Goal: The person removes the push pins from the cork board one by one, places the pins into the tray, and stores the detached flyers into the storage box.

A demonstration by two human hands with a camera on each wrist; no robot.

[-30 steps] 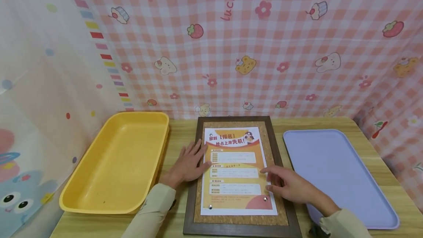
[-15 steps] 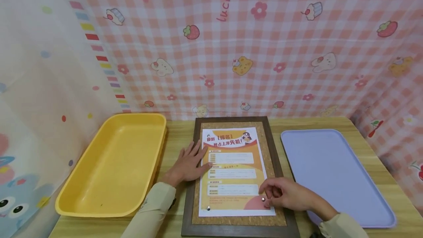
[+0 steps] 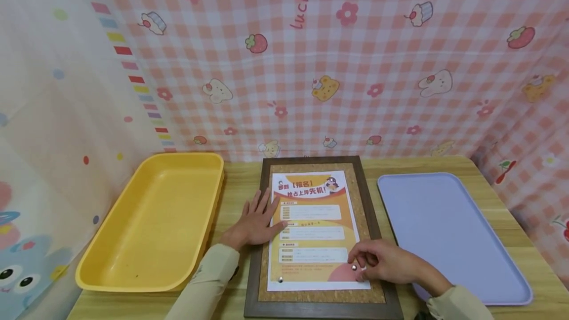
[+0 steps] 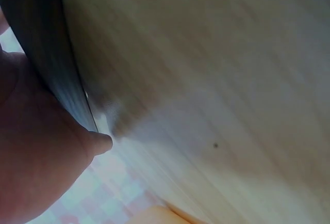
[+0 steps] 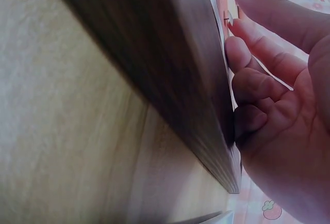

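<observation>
Right hand (image 3: 387, 262), fingers bent about a silver pin (image 3: 354, 267) (grip unclear); left hand (image 3: 255, 225), fingers outspread, on the poster (image 3: 312, 233)

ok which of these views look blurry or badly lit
Head view: fairly even light, poster clear except fine print; left wrist: dim and soft, shadow on the tabletop beside the dark frame; right wrist: frame softly blurred, washed-out brightness behind the right hand.

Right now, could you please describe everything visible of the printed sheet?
The printed sheet is a white-edged, yellow-orange, paper-looking poster with red Chinese lettering, pale text boxes and a small cartoon figure top right. It lies flat on the framed corkboard, a silvery pin near each corner. The left hand touches its left edge; the right hand is at the lower right pin, grip unclear.
</observation>
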